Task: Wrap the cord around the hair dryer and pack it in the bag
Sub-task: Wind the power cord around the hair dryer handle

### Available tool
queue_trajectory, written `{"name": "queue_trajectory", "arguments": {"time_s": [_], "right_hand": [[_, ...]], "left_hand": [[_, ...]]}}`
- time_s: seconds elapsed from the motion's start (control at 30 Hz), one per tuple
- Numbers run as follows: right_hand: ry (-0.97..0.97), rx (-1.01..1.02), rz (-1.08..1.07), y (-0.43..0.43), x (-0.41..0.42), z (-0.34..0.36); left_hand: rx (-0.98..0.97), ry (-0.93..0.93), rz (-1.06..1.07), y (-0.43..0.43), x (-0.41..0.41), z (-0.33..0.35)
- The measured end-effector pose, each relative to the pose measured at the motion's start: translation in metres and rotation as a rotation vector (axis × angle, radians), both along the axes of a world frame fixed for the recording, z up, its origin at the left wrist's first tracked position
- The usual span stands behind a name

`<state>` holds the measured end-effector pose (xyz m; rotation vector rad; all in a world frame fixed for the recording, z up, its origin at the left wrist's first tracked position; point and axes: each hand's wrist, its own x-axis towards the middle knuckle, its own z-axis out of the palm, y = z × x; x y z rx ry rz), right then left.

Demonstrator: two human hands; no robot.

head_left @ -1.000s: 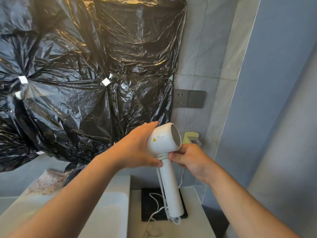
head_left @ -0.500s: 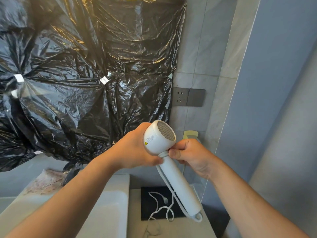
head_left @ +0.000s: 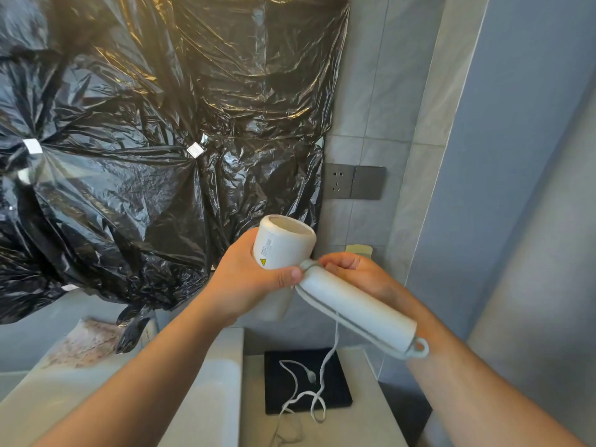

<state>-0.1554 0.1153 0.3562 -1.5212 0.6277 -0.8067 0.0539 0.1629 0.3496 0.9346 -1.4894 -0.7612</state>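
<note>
I see the left hand [head_left: 248,282] clamped round the barrel of the white hair dryer [head_left: 309,272], held in the air above the counter [head_left: 364,424]; the right hand [head_left: 361,275] pinches the cord [head_left: 317,375] against the neck where handle meets barrel; the handle slants down to my right; the loose cord hangs down onto a black mat [head_left: 338,391], its plug lying there; black plastic sheeting [head_left: 145,124] covers the wall behind; a wall socket [head_left: 338,181] sits right of it; a sink [head_left: 200,398] lies left of the mat.
</note>
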Motion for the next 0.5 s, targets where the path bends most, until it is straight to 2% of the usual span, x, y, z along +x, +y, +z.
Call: {"name": "queue_trajectory", "arguments": {"time_s": [0.1, 0.17, 0.27, 0.4, 0.5], "right_hand": [[-0.457, 0.244, 0.217, -0.003, 0.008, -0.016], [-0.575, 0.324, 0.222, 0.005, 0.018, -0.018], [-0.489, 0.269, -0.035, 0.011, 0.032, -0.013], [-0.445, 0.202, -0.184, 0.017, 0.038, -0.013], [-0.326, 0.099, -0.301, 0.024, 0.043, -0.014]], "left_hand": [[0.008, 0.178, 0.033, 0.004, -0.011, 0.002], [0.026, 0.24, 0.022, 0.006, -0.02, 0.005], [0.064, 0.264, 0.101, 0.007, -0.027, 0.011], [0.063, 0.171, 0.235, 0.01, -0.029, 0.016], [0.013, 0.156, 0.343, 0.009, -0.032, 0.015]]}}
